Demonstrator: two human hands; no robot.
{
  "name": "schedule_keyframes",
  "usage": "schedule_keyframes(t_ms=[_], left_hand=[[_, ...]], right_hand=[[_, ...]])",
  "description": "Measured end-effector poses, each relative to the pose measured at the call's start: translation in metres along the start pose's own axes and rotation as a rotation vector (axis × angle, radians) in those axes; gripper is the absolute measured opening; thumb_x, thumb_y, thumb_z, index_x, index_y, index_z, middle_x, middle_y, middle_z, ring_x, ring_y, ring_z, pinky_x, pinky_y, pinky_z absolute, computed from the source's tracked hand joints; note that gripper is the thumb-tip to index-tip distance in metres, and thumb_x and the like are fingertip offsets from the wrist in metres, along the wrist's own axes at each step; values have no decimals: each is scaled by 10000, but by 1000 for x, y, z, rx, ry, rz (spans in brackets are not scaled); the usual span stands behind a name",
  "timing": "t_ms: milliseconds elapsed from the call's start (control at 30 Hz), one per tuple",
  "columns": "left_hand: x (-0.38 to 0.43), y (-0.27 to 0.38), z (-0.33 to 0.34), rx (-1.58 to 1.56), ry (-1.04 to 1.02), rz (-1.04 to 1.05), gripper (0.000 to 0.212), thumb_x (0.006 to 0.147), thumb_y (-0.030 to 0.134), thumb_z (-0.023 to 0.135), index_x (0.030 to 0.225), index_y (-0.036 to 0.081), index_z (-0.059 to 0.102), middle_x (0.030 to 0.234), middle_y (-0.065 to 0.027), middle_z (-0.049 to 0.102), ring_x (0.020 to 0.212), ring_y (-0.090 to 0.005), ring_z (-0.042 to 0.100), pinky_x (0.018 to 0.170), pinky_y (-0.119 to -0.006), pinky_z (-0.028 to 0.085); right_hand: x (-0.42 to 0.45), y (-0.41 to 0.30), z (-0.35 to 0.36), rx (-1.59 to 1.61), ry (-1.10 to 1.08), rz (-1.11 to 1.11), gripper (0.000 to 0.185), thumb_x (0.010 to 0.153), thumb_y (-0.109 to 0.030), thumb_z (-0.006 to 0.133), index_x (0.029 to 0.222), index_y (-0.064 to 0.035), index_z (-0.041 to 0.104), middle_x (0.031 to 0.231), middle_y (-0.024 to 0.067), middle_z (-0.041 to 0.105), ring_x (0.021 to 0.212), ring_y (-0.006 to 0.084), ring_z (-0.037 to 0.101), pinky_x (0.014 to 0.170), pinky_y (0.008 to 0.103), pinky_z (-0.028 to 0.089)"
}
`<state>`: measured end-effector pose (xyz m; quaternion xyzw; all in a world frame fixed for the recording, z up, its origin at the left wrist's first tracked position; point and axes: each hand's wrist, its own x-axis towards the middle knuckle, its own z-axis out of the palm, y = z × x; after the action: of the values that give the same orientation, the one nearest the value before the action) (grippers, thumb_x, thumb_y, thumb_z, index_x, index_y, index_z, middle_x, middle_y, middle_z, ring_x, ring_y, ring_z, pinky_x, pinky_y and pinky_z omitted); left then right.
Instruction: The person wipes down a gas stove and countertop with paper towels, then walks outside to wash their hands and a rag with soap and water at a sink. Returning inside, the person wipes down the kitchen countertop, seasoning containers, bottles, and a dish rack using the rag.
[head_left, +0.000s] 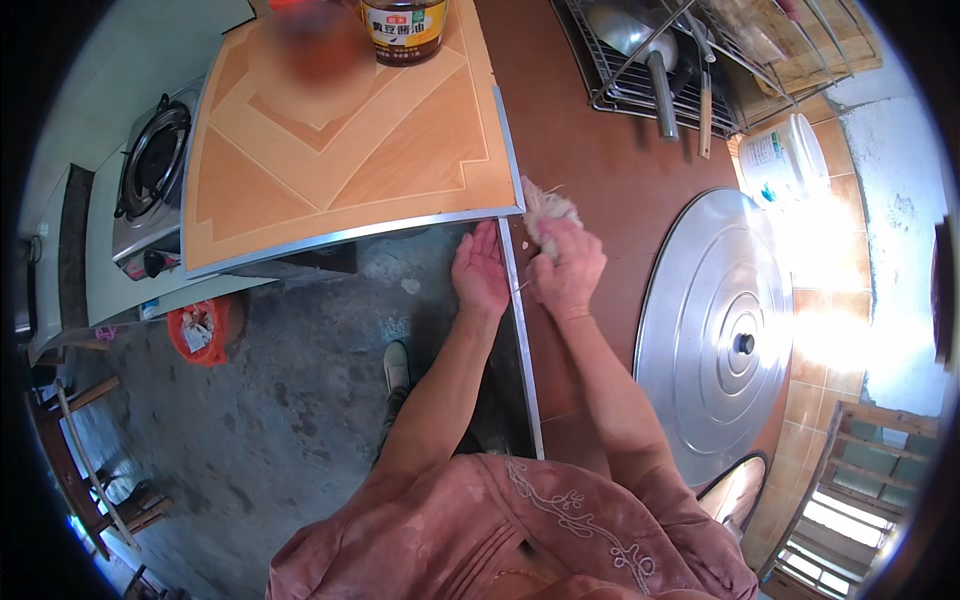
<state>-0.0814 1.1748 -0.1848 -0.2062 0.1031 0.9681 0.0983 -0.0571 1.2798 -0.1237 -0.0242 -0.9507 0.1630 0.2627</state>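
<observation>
In the head view my right hand (568, 266) grips a crumpled light cloth (547, 214) against the brown tiled counter (592, 180), close to its metal-edged front. Beside it, just off that edge, my left hand (482, 271) is held palm up with the fingers spread slightly and nothing in it. Its fingertips lie near the corner where the wood-patterned tabletop (405, 172) meets the counter. Small pale bits lie on the counter by the cloth.
A large round metal lid (720, 330) rests on the counter at right. Beyond are a wire rack (637, 97) with pans and a white bucket (784, 161). A soy sauce bottle (405, 34) stands on the tabletop. Left are a gas stove (154, 165) and a red-lined bin (199, 330).
</observation>
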Motion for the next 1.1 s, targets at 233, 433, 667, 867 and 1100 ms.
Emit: schedule_keyframes(t_ms=[233,433,667,867,1100], left_hand=[[-12,9,0,-261,-580,-173,388,898,323,342,1100,30,496,1097,-125,550,1021,-250,523,921,-395,396],[-5,3,-12,-125,37,-63,275,894,226,400,947,30,586,1001,-119,608,1005,-239,537,915,-381,411],[2,5,-23,-105,162,-127,274,883,200,431,998,-15,556,1136,-154,547,1095,-254,479,972,-361,349],[-1,9,-26,-106,134,-191,258,877,213,457,956,2,582,1040,-113,588,996,-225,515,912,-337,387],[-7,6,-26,-69,146,-232,265,871,225,467,972,9,583,1029,-102,589,981,-225,516,893,-322,392]], right_hand=[[-17,-44,-18,219,-180,-79,331,569,-73,547,877,-137,648,947,70,611,839,268,543,716,366,429],[32,-12,-49,969,-499,369,353,647,7,488,967,-52,622,1042,84,607,934,207,566,808,306,451],[170,43,-14,1025,-485,359,415,706,11,443,1103,-6,562,1054,74,596,789,98,554,636,191,448],[167,41,66,-20,-326,-277,327,662,-140,605,988,-160,618,1097,27,565,934,273,507,755,385,413],[70,32,2,81,-395,-303,340,609,-90,615,941,-167,619,1080,8,570,952,239,500,750,363,392]])
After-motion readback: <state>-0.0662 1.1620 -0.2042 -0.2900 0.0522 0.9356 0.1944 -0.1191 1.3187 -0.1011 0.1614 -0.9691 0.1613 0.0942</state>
